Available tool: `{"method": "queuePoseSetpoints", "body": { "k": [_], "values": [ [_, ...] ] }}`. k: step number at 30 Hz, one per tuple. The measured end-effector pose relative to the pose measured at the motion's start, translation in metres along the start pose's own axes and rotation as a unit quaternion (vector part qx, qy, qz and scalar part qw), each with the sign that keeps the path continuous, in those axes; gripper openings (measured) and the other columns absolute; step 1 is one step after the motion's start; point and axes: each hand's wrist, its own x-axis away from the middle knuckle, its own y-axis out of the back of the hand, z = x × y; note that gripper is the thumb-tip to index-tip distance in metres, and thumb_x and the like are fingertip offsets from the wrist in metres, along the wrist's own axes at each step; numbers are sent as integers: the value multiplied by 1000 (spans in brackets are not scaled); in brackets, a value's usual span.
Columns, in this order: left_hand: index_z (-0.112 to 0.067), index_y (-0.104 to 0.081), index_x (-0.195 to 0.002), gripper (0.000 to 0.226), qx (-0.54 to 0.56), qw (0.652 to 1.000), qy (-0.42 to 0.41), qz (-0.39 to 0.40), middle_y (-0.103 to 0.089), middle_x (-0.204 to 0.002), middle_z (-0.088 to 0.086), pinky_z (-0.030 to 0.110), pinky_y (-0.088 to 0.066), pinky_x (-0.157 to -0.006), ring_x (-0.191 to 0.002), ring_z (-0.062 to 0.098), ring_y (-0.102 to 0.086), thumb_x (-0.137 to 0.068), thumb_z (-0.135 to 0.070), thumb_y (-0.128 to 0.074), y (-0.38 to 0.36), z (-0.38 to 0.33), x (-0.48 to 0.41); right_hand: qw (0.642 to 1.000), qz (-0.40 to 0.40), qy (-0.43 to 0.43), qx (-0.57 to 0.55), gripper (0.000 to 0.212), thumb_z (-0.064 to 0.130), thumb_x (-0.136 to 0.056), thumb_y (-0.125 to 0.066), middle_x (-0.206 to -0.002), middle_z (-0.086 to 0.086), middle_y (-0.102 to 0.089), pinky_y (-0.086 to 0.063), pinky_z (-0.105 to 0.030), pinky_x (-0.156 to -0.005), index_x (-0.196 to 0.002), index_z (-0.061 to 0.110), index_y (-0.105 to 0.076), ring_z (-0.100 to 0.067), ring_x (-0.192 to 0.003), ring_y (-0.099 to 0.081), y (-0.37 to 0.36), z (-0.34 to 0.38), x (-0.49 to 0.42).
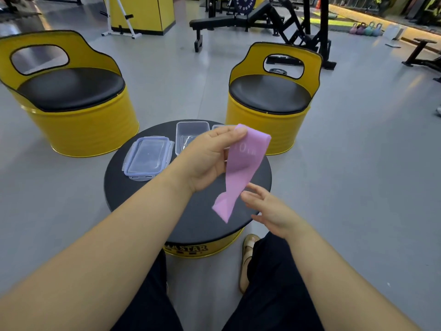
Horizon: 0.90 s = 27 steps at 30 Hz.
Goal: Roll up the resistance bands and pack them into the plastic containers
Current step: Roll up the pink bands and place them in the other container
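1. Pink resistance band (241,168) is up in the air above the desk (148,199), flat and unrolled, hanging free.
2. Its long axis runs steeply top to bottom with a lean: the upper end points up and away to the right, and the lower end drops toward the person and to the left.
3. Down at the bottom the strip twists and folds over on itself; faint pale lettering shows near the top, too blurred to read.
4. Left grip (210,161) has it, thumb and fingers pinching the upper end, palm turned to the camera.
5. Right grip (269,209) hovers just beside the lower half with fingers spread and relaxed, holding nothing; I cannot tell if the fingertips touch the band.
6. On the round black desk, a lidded container (148,158) sits far left with its clips down.
7. An open container (188,134) stands beside it, its right side hidden by the left grip.
8. A third container (218,127) peeks out behind the fingers and band, mostly blocked.
9. Two yellow barrel chairs (69,91) (269,99) stand beyond the desk, with a weight bench (238,20) and kettlebells (365,28) farther back.
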Motion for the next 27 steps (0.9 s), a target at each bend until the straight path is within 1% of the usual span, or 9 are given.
{"method": "queuePoseSetpoints", "body": {
  "k": [3,8,11,14,16,20,23,25,27],
  "values": [
    [-14,-70,-83,27,31,999,-2,-15,-63,-81,3,32,-48,-77,-76,16,-57,-95,-19,-47,-1,-1,1,999,-11,-31,17,30,41,-87,-62,-117,14,-55,-32,-45,-109,-115,35,-54,-15,-122,-44,-10,-7,-11],
    [-7,-66,-101,25,114,991,22,-72,-69,-85,2,32,-55,-77,-76,15,-64,-96,-20,-45,21,-2,1,998,-42,-46,4,12,26,-93,-57,-105,1,-69,-47,-39,-92,-102,20,-63,-20,-100,-62,-17,-17,-24],
    [-8,-66,-97,21,163,968,55,-181,-67,-80,1,30,-55,-70,-72,15,-64,-95,-21,-49,47,5,-2,995,-31,-44,-84,15,19,-96,-53,-101,-6,-71,-55,-34,-74,-104,11,-62,-21,-89,-68,-14,-21,-27],
    [-11,-69,-78,28,208,933,80,-283,-66,-78,2,27,-54,-66,-66,15,-65,-95,-19,-50,85,21,2,982,-55,-63,-168,11,17,-95,-54,-86,-5,-71,-57,-30,-65,-97,9,-61,-18,-74,-69,-5,-23,-24],
    [-11,-67,-81,23,216,914,102,-329,-68,-73,1,24,-54,-58,-61,13,-65,-95,-19,-50,106,33,10,981,-78,-77,-161,9,17,-92,-59,-80,-5,-70,-57,-29,-64,-89,10,-61,-17,-70,-68,4,-24,-22],
    [-11,-65,-86,17,212,897,131,-365,-67,-73,0,29,-51,-71,-74,15,-62,-94,-18,-52,121,53,20,986,-111,-84,-93,8,17,-90,-62,-80,-6,-67,-56,-36,-74,-84,13,-60,-20,-71,-66,11,-21,-21],
    [-11,-64,-85,17,244,882,133,-380,-66,-76,1,28,-50,-71,-74,15,-60,-94,-16,-51,118,61,23,968,-93,-73,-223,9,16,-95,-53,-72,-5,-71,-60,-34,-68,-92,11,-60,-17,-65,-69,10,-14,-23],
    [-10,-65,-86,17,278,868,131,-390,-70,-71,1,30,-51,-71,-78,16,-63,-94,-15,-50,118,62,23,921,-58,-55,-382,16,15,-97,-47,-73,-5,-72,-58,-27,-57,-97,8,-62,-12,-62,-70,12,-10,-23],
    [-10,-63,-86,17,293,862,130,-394,-71,-65,2,32,-52,-69,-77,17,-65,-94,-14,-48,119,61,24,878,-19,-21,-479,13,13,-89,-56,-85,-7,-73,-60,-32,-65,-97,7,-65,-15,-73,-72,14,-8,-22]
  ]
}}
